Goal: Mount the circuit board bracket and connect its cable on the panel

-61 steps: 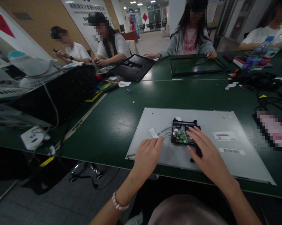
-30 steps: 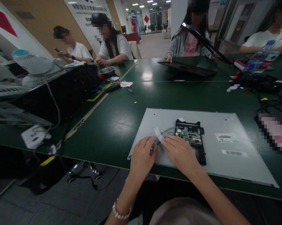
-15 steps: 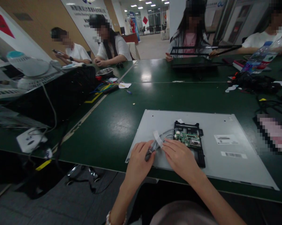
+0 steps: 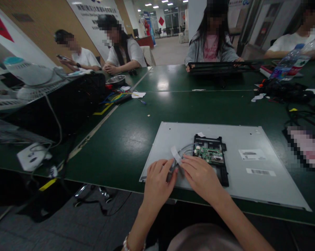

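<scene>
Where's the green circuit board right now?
In the head view, the green circuit board sits in the black frame on the grey panel, just beyond the right hand.

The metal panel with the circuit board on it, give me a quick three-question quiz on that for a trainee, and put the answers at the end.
1. Multiple choice: which of the wearer's hands is nearer the circuit board?
a) left hand
b) right hand
2. True or false: a white strip lies across the grey cables.
3. Fill in the blank: as the wearer sees it, the two white labels on the metal panel are to the ____ of the circuit board.

Key: 1 b; 2 true; 3 right.
</scene>
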{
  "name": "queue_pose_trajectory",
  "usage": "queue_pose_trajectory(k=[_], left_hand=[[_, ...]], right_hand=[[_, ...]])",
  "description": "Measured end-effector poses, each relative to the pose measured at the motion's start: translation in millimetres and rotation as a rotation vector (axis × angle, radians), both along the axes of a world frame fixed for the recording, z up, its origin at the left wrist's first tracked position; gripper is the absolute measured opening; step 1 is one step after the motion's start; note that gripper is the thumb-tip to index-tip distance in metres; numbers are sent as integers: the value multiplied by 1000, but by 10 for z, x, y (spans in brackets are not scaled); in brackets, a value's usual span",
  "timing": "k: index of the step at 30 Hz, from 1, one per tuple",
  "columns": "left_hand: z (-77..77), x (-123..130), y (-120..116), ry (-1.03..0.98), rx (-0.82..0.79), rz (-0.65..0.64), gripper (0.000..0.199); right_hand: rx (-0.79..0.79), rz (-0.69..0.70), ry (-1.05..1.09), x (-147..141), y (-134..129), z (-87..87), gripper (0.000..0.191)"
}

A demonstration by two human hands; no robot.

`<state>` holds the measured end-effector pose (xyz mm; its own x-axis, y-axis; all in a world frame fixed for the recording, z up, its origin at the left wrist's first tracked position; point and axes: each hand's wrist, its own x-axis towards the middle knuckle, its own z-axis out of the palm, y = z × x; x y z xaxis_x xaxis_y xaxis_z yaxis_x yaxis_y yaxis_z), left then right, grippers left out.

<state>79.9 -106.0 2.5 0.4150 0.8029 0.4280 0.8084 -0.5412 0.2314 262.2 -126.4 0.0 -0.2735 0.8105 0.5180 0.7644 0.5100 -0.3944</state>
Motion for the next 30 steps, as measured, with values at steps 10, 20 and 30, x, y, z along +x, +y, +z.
queue_pose_trajectory(k=[10,20,30], left_hand=[[37,-6,111,74,-56,-192,40],[-62,207,198,-57,-129,11,32],[-19,351,267,2,-158,62,38]], right_hand=[[-9,21,-49,-37,20,-7,24],[-61,76,-88,-59,-130,3,32],[-159,93,-119,84,-331,58,48]])
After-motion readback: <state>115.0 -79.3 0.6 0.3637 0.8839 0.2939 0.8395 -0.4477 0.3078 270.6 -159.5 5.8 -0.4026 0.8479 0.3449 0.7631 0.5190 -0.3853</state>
